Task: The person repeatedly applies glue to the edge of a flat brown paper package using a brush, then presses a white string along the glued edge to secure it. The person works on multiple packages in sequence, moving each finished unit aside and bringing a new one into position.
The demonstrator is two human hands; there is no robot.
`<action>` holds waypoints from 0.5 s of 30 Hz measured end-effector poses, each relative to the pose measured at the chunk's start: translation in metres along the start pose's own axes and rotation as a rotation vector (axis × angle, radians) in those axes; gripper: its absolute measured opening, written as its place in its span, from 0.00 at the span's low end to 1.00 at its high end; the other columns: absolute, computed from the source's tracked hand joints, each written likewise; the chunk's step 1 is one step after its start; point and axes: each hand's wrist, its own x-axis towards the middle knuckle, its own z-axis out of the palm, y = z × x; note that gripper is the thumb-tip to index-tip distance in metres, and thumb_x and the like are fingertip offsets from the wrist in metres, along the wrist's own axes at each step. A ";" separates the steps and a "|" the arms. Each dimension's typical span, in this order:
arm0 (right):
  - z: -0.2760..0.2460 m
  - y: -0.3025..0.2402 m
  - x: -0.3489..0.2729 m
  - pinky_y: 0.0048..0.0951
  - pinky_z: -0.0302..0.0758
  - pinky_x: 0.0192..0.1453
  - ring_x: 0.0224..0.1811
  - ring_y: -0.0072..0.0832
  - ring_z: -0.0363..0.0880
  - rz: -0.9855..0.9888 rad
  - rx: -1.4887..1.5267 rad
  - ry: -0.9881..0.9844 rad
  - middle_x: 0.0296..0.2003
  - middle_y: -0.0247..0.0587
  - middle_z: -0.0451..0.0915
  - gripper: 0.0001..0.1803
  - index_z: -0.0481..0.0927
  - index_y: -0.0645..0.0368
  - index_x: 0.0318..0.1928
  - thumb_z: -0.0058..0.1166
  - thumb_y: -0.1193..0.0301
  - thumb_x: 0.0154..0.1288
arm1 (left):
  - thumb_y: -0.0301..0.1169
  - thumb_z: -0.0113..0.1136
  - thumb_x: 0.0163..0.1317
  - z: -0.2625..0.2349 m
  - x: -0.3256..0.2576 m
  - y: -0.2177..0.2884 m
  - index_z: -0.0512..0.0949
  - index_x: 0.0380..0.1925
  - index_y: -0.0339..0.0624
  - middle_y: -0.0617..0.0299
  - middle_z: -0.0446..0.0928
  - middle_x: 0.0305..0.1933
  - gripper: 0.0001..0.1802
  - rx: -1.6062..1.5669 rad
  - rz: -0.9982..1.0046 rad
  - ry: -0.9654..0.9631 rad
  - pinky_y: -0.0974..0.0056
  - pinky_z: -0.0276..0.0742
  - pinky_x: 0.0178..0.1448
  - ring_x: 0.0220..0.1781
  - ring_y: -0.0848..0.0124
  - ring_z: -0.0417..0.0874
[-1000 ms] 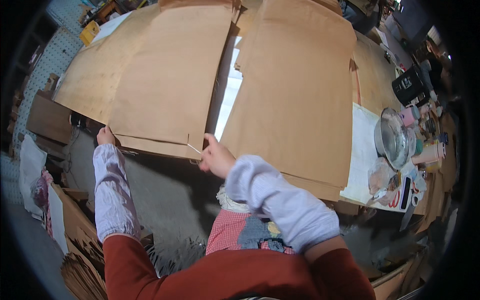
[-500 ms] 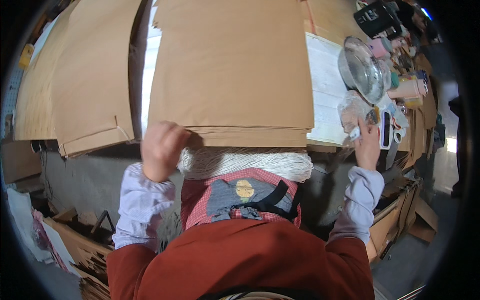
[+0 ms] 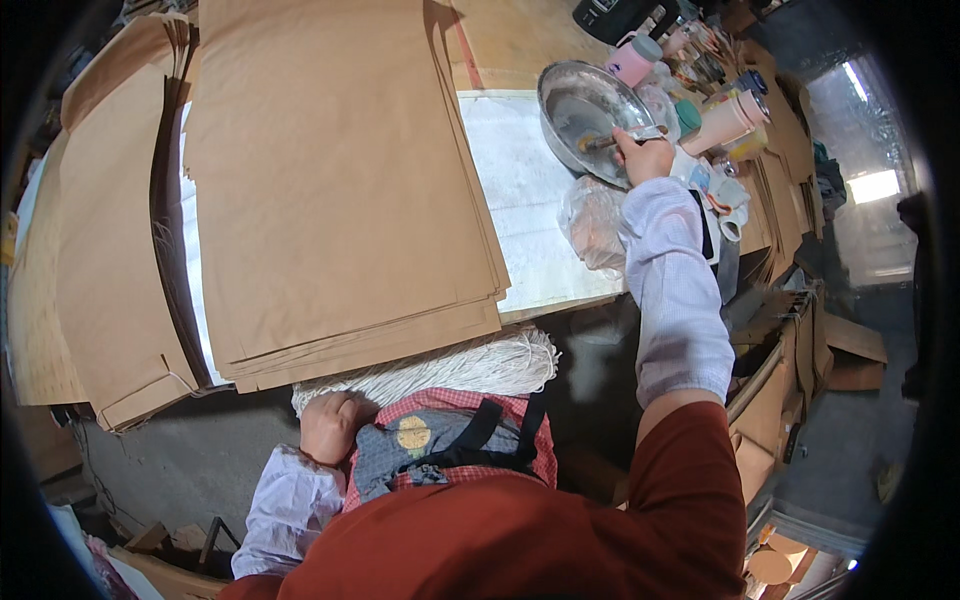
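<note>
My right hand (image 3: 643, 158) reaches over the metal basin (image 3: 556, 118), closed round the handle of a small brush (image 3: 600, 143). The brush's yellowish end points left, inside the basin's rim. My left hand (image 3: 335, 425) is loosely closed at the left end of a white string bundle (image 3: 450, 365) across my lap; its fingertips are hidden. In front of me lies a large stack of brown kraft paper sheets (image 3: 340, 180), its near edges slightly stepped. A clear plastic bag (image 3: 592, 225) with something pinkish-brown in it sits below the basin, beside my right sleeve.
Another brown paper stack (image 3: 110, 240), tied near its front edge, lies at the left. White sheeting (image 3: 515, 165) covers the table between the stack and basin. Right of the basin stand a pink bottle (image 3: 632, 60), a pale pink tumbler (image 3: 728, 122) and a tape roll (image 3: 730, 230).
My right hand has moved from beside the plastic bag up to the basin and now holds a brush. My left hand has left the paper edge for the string bundle. The view has turned rightward.
</note>
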 end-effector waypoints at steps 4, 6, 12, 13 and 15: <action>-0.029 -0.011 0.005 0.24 0.73 0.22 0.16 0.20 0.77 -0.002 -0.014 0.022 0.19 0.39 0.81 0.20 0.83 0.69 0.27 0.68 0.60 0.58 | 0.31 0.70 0.44 -0.010 -0.001 0.007 0.81 0.24 0.43 0.58 0.76 0.26 0.08 0.057 -0.072 0.017 0.55 0.71 0.31 0.28 0.57 0.77; -0.040 -0.020 0.000 0.23 0.72 0.22 0.16 0.19 0.75 -0.039 0.080 0.133 0.19 0.37 0.81 0.19 0.83 0.69 0.28 0.67 0.61 0.58 | 0.29 0.70 0.44 -0.018 0.003 0.013 0.81 0.25 0.43 0.59 0.76 0.26 0.07 0.049 -0.058 0.030 0.55 0.71 0.31 0.29 0.57 0.76; -0.033 -0.014 -0.004 0.26 0.72 0.20 0.15 0.23 0.76 0.140 -0.033 0.002 0.21 0.43 0.82 0.25 0.82 0.69 0.31 0.65 0.54 0.59 | 0.21 0.64 0.48 -0.041 0.009 0.029 0.79 0.26 0.38 0.58 0.75 0.27 0.04 0.009 -0.079 0.012 0.54 0.70 0.32 0.30 0.56 0.75; -0.033 -0.016 0.000 0.26 0.72 0.20 0.14 0.23 0.76 0.207 -0.068 -0.111 0.21 0.44 0.83 0.26 0.82 0.69 0.31 0.65 0.53 0.59 | 0.22 0.63 0.51 -0.043 0.008 0.029 0.79 0.27 0.37 0.57 0.76 0.27 0.03 -0.043 -0.108 0.000 0.55 0.71 0.32 0.30 0.57 0.75; -0.039 -0.029 0.002 0.37 0.76 0.31 0.23 0.35 0.81 0.137 -0.324 -0.037 0.26 0.52 0.83 0.25 0.81 0.72 0.35 0.63 0.56 0.60 | 0.23 0.61 0.57 -0.045 0.003 0.029 0.78 0.29 0.36 0.55 0.77 0.27 0.02 -0.304 -0.335 -0.062 0.57 0.73 0.32 0.29 0.55 0.77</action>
